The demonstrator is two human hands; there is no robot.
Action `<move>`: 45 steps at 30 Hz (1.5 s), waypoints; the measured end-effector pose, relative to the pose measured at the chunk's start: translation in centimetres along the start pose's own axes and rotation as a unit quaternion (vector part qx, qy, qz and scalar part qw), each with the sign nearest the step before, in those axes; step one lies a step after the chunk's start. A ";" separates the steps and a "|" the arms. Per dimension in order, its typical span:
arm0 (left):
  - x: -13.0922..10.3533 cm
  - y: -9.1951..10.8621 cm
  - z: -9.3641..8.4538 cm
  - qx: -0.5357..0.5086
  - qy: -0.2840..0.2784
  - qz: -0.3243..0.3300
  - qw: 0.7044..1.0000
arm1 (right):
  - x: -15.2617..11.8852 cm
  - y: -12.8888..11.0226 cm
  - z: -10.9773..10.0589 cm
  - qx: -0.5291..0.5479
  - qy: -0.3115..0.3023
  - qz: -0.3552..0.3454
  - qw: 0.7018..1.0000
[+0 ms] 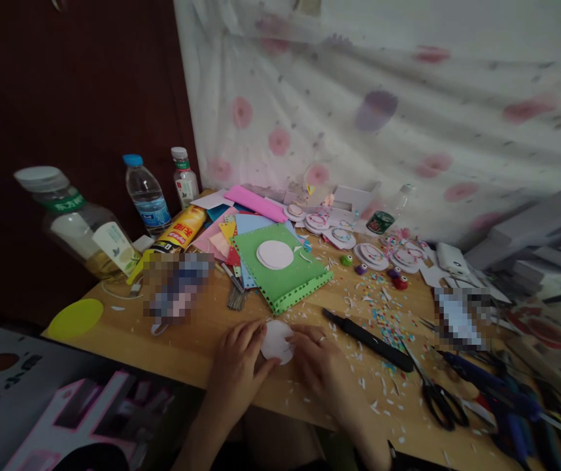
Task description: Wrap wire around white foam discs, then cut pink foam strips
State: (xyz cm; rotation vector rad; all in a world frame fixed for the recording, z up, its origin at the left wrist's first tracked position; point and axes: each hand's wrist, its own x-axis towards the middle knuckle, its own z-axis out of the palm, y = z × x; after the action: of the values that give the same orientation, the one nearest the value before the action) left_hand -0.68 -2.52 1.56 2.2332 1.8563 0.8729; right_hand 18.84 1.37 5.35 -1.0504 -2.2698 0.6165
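Note:
At the table's near edge, my left hand [241, 356] and my right hand [320, 363] hold a white paper disc [274, 340] between them. My left fingers lie along its left rim, with the thumb at its lower edge. The curled fingers of my right hand press on its right side. Just beyond the disc lies a green paper sheet [265, 268] with a punched border and a rolled front edge, bearing more white paper discs [274, 254]. To the right of my right hand is a black craft knife or similar slim tool [369, 340].
Black-handled scissors [440, 399] and a blue glue gun [491, 383] lie at the right. Paper scraps and coloured confetti [388, 330] litter the tabletop. Bottles [148, 196] stand at the back left; discs with beaded rings [342, 237] line the back.

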 end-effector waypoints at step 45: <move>0.1 -0.1 -0.8 0.002 0.012 0.033 0.999 | -1.3 1.5 -1.7 -0.086 -0.133 -0.068 0.985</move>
State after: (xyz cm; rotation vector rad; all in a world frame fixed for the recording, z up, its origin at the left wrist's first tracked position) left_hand -1.12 -2.59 2.22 2.3091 1.8048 0.9109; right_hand 21.49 1.52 5.29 -0.9279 -2.6433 0.5379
